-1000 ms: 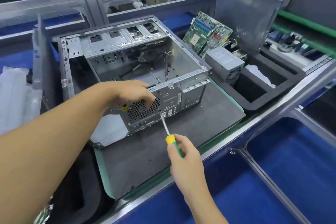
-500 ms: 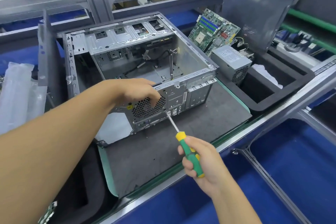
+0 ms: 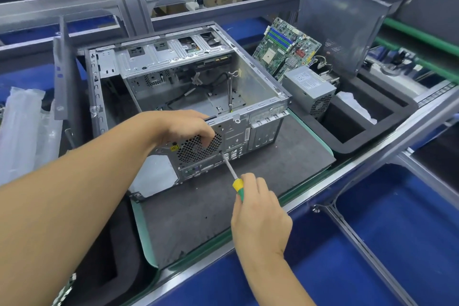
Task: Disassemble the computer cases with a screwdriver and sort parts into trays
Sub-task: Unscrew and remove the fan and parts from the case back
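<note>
right hand (image 3: 260, 213) wrapped round the screwdriver (image 3: 229, 169), tip against the back of the case (image 3: 198, 97) (right by the fan grille (image 3: 196, 154)), left hand (image 3: 185, 126) curled over its top edge

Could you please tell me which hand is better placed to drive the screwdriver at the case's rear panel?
Right: the right hand grips the screwdriver, tip against the rear panel beside the fan grille. The left hand holds the case.
</note>
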